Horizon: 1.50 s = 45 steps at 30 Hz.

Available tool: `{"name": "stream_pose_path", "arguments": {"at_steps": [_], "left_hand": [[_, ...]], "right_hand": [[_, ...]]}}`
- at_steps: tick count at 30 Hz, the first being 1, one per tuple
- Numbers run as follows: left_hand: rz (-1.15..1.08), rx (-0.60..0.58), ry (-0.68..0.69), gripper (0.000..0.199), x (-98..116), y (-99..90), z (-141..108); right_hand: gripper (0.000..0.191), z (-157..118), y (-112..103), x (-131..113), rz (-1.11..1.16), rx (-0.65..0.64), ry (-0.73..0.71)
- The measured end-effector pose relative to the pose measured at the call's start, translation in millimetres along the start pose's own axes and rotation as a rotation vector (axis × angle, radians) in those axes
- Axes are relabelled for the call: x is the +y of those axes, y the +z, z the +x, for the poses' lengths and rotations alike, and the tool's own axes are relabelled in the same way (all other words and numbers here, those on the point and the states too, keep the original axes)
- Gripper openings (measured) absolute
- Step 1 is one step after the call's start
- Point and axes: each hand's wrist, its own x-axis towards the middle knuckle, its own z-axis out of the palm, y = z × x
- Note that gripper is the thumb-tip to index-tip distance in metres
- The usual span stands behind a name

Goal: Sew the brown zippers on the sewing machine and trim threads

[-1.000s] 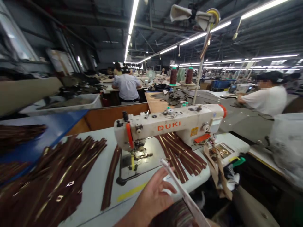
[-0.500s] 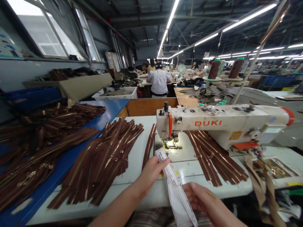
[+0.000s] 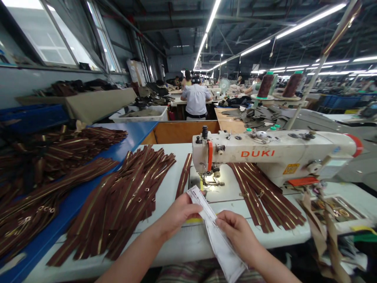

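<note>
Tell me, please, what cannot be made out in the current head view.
Head view:
White strip: underside, facing away.
Left hand: some fingers, behind the strip.
Right-side zippers: far ends, behind the DUKI sewing machine.
Far-left zippers: some cut off by the left edge.

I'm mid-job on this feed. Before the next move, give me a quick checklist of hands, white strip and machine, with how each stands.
1. Left hand gripping the white strip near its upper end: ok.
2. Right hand gripping the strip farther down, at its right edge: ok.
3. Strip lying flat on the table: not ok; it is held up, its lower part hanging past the front edge.
4. Strip under the presser foot: not ok; its upper end is in front, to the left.
5. Brown zippers right of the foot, away from both hands: ok.
6. Needle threaded: cannot tell; too small.
</note>
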Motion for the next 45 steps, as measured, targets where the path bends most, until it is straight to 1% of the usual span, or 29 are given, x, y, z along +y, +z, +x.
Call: {"name": "stream_pose_path", "arguments": {"at_steps": [2, 6, 8, 10, 12, 14, 16, 17, 19, 20, 22, 25, 27, 29, 31, 32, 34, 36, 37, 39, 40, 41, 43, 45], "left_hand": [[-0.015, -0.016, -0.026, 0.045, 1.8, 0.3, -2.2], [-0.028, -0.010, -0.064, 0.048, 4.4, 1.6, -5.6], [-0.030, 0.009, -0.048, 0.049, 4.4, 2.2, -5.5], [-0.009, 0.039, -0.007, 0.045, 3.1, 3.6, -4.6], [0.034, 0.074, 0.036, 0.039, 0.9, 6.8, -3.9], [0.092, 0.117, 0.071, 0.033, -2.2, 11.6, -3.7], [0.167, 0.177, 0.119, 0.030, -5.7, 16.4, -3.7], [0.205, 0.208, 0.148, 0.029, -7.3, 18.3, -3.7], [0.259, 0.250, 0.179, 0.028, -9.8, 20.1, -3.8], [0.267, 0.255, 0.172, 0.028, -10.3, 19.9, -4.0], [0.251, 0.257, 0.137, 0.027, -9.0, 17.5, -4.3], [0.219, 0.243, 0.135, 0.024, -2.6, 10.7, -4.2], [0.170, 0.195, 0.128, 0.025, 2.3, 5.5, -3.0], [0.098, 0.125, 0.085, 0.028, 5.6, 0.6, -0.7], [0.048, 0.076, 0.041, 0.033, 6.7, -4.0, 2.5], [0.051, 0.080, 0.034, 0.035, 6.5, -6.3, 4.4], [0.103, 0.131, 0.042, 0.039, 5.4, -10.7, 9.0], [0.176, 0.191, 0.060, 0.039, 4.0, -14.9, 15.1], [0.210, 0.213, 0.070, 0.037, 3.3, -16.7, 18.9], [0.270, 0.238, 0.082, 0.031, 1.8, -19.3, 27.7], [0.305, 0.250, 0.089, 0.028, 1.0, -20.0, 32.7], [0.343, 0.260, 0.097, 0.025, 0.1, -20.2, 37.9], [0.422, 0.275, 0.108, 0.019, -1.7, -19.4, 48.0], [0.504, 0.284, 0.119, 0.011, -3.0, -17.6, 56.6]], "right_hand": [[0.052, 0.7, -0.7, -0.1, 0.064, -0.014, 0.044], [0.053, 2.4, -1.8, 3.3, 0.192, -0.091, 0.141], [0.053, 2.5, -1.6, 5.8, 0.220, -0.114, 0.163], [0.050, 1.3, -0.1, 7.8, 0.203, -0.132, 0.147], [0.042, -0.8, 2.5, 8.3, 0.104, -0.126, 0.044], [0.033, -2.8, 6.0, 6.3, -0.081, -0.072, -0.132], [0.033, -3.4, 9.7, 2.1, -0.286, -0.007, -0.320], [0.034, -2.9, 11.4, -0.5, -0.366, 0.008, -0.387], [0.029, 0.0, 14.6, -5.0, -0.439, -0.008, -0.443], [0.028, 2.1, 16.0, -6.4, -0.426, -0.032, -0.433], [0.031, 6.9, 18.8, -6.5, -0.308, -0.066, -0.356], [0.038, 12.8, 24.6, -2.3, 0.004, -0.067, -0.152], [0.045, 14.4, 29.9, 0.3, 0.197, -0.065, -0.013], [0.048, 14.1, 35.4, 0.9, 0.325, -0.064, 0.083], [0.050, 13.7, 39.6, 0.7, 0.388, -0.064, 0.132], [0.051, 14.1, 40.7, 0.8, 0.398, -0.069, 0.149], [0.052, 16.9, 40.3, 2.5, 0.386, -0.103, 0.169], [0.049, 22.3, 36.8, 5.5, 0.318, -0.156, 0.166], [0.046, 25.6, 34.2, 6.9, 0.240, -0.175, 0.138], [0.033, 31.9, 28.0, 8.3, -0.033, -0.149, 0.014], [0.028, 34.4, 25.0, 8.2, -0.211, -0.100, -0.084], [0.027, 36.5, 22.1, 7.7, -0.398, -0.040, -0.202], [0.038, 39.3, 17.3, 6.5, -0.733, 0.053, -0.452], [0.038, 41.4, 13.5, 6.9, -0.979, 0.070, -0.664]]}}
